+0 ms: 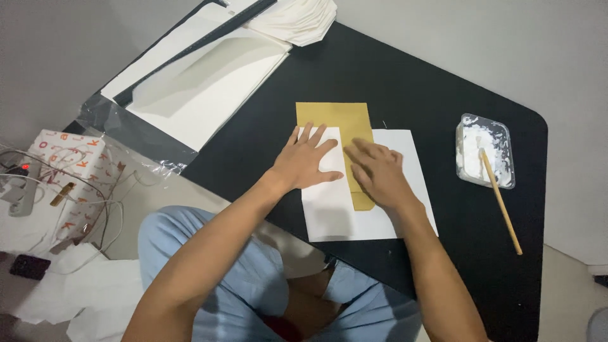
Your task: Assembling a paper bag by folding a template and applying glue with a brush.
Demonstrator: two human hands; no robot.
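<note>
A white sheet of paper (pixel 392 215) lies on the black table (pixel 405 82), with a mustard-brown paper strip (pixel 339 117) laid along its middle. The sheet's left part (pixel 326 209) is folded over onto the brown paper. My left hand (pixel 305 161) lies flat, fingers spread, on that folded white flap. My right hand (pixel 379 172) presses palm-down on the brown paper right beside it. Neither hand grips anything.
A clear plastic tub of white paste (pixel 486 152) sits at the right, a thin wooden stick (pixel 500 199) leaning out of it. Large white sheets (pixel 202 76) and a stack of folded white papers (pixel 297 19) lie far left. A patterned box (pixel 73 164) and cables rest on the floor.
</note>
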